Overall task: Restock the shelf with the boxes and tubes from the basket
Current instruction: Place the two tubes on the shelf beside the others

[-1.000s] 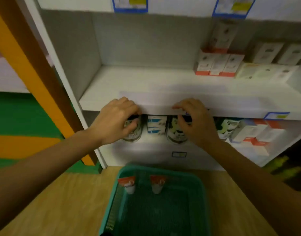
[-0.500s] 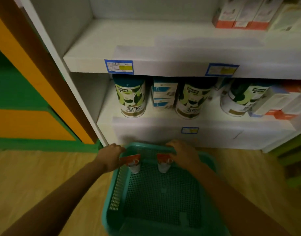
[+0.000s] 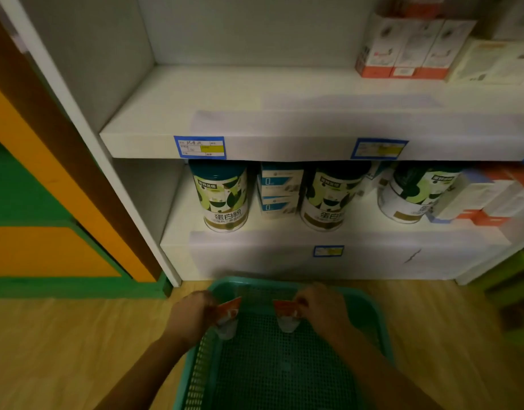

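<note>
Two orange-and-white tubes (image 3: 228, 313) stand cap-down at the 12 o'clock end of the teal basket (image 3: 254, 282). The left hand (image 3: 189, 316) pinches the left tube (image 3: 227, 319) by its orange crimp, and the right hand (image 3: 322, 312) pinches the right tube (image 3: 286, 316) likewise. The basket sits on a wooden floor (image 3: 77, 350). At its 12 o'clock, a white shelf (image 3: 254, 255) holds green cans (image 3: 225, 196) and boxes (image 3: 280, 190).
</note>
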A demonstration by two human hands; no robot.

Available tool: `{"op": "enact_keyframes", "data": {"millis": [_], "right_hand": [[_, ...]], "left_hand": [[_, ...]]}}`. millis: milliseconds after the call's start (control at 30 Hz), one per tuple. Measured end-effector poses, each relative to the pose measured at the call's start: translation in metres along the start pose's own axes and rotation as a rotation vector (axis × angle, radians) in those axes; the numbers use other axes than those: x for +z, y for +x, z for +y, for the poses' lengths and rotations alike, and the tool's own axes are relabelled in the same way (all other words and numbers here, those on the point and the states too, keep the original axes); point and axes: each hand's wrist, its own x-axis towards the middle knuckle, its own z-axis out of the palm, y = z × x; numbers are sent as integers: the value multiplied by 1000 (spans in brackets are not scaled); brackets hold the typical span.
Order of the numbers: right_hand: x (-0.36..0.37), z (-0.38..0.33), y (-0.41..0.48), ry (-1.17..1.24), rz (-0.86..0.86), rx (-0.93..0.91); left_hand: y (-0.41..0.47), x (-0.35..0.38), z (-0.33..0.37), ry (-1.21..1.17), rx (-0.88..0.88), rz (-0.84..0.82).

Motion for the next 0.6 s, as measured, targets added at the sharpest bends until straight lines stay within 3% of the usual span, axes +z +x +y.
{"op": "enact_keyframes", "data": {"millis": [233,600], "right_hand": [[-72,5,-34,118,57,-47],[-263,9,-131,5,406,-43]], "left_hand": [[-5,-63,30,73,221,84],[-37,-241,165,178,527,238]]}}
